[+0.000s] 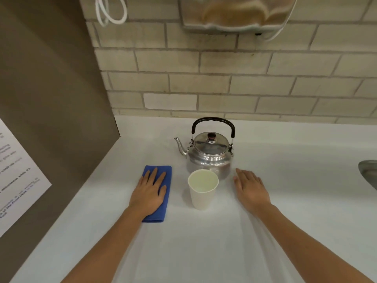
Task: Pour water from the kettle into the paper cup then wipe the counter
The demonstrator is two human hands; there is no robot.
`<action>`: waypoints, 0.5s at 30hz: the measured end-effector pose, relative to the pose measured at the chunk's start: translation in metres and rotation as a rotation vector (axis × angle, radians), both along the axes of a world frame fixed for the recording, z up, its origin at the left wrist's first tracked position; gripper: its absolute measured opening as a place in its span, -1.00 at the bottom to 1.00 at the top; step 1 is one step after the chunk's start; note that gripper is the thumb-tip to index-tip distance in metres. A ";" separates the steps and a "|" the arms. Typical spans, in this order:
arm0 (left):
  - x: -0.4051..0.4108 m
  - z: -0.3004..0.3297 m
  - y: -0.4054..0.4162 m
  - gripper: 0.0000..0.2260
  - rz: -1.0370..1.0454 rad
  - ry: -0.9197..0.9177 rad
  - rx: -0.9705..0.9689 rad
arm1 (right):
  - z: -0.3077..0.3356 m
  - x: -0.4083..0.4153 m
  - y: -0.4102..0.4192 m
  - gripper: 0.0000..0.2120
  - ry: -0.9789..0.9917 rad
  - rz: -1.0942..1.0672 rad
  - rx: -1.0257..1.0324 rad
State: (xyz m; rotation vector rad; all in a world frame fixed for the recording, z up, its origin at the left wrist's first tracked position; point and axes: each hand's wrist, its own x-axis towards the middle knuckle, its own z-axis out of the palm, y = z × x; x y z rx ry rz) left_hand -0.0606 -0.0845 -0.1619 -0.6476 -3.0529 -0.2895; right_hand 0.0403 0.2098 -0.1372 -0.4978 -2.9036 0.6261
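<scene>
Judging by where things lie, I'd reach with my right hand, fingers flat and loosely spread on the counter, since the kettle stands just ahead-left of it behind the cup, while my left hand rests flat on the cloth.

Paper cup blocks kettle front; handle seemingly reachable from above

My left hand lies flat on the folded blue cloth on the white counter. My right hand rests palm-down beside the white paper cup, which stands just before the shiny steel kettle with its black handle upright.
</scene>
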 end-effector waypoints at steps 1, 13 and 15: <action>-0.004 0.003 0.003 -0.53 0.011 -0.017 0.013 | 0.001 0.000 0.001 -0.57 -0.003 0.000 0.002; -0.004 0.069 0.036 -0.58 0.121 0.105 0.441 | 0.063 -0.017 0.007 -0.67 0.246 -0.057 0.237; -0.003 0.105 0.054 -0.58 0.091 0.201 0.537 | 0.088 -0.025 0.005 -0.70 0.346 -0.096 0.240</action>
